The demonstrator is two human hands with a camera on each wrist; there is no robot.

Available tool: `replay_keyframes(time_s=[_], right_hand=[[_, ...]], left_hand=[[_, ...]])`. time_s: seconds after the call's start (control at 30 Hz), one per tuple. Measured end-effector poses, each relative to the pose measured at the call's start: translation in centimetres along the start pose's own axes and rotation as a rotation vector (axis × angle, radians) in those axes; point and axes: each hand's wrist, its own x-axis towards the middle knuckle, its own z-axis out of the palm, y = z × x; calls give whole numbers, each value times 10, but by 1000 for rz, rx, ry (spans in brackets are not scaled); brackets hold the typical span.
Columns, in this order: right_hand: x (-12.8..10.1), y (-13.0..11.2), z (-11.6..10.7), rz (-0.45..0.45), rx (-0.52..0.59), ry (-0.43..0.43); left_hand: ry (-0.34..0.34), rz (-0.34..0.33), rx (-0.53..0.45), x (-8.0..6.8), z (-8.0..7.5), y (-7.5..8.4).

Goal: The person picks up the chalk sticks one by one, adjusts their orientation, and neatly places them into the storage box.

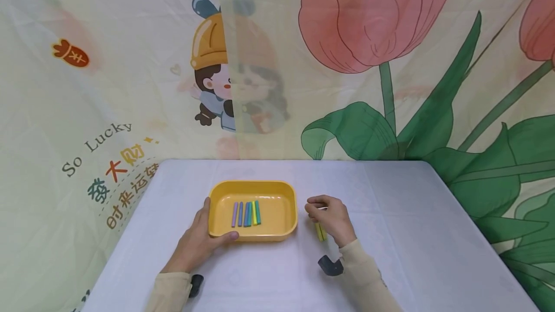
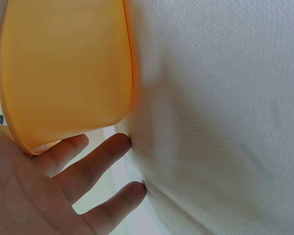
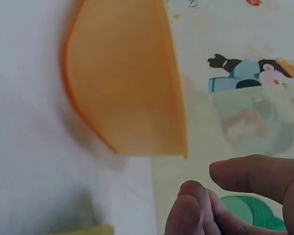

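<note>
A shallow yellow tray stands on the white-covered table. Side by side inside it lie several thin chalk-like sticks in purple, blue, teal, yellow and green. My left hand holds the tray's near-left corner, thumb over the front rim and fingers along the left side. In the left wrist view, spread fingertips reach down to the cloth beside the tray wall. To the right of the tray, my right hand hovers with loosely bent fingers and a gap under the thumb. Yellow sticks lie below it, partly hidden.
Black camera mounts jut from both wrists. A printed cloth with tulips and a cartoon child hangs behind the table's far edge. White cloth covers the tabletop.
</note>
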Motion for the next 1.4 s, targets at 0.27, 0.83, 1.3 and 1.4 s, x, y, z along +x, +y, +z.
replay_keyframes(time_s=[0.27,0.83,1.3,1.4], right_hand=[[4,24,-13,17,-137,73],[6,55,-17,-27,-273,12],[5,54,-17,-29,-308,4],[6,53,-14,-16,-337,21]], left_hand=[[2,3,11,0,0,0],[12,10,8,0,1,0],[6,3,18,-1,0,2],[-1,-1,20,-1,0,3]])
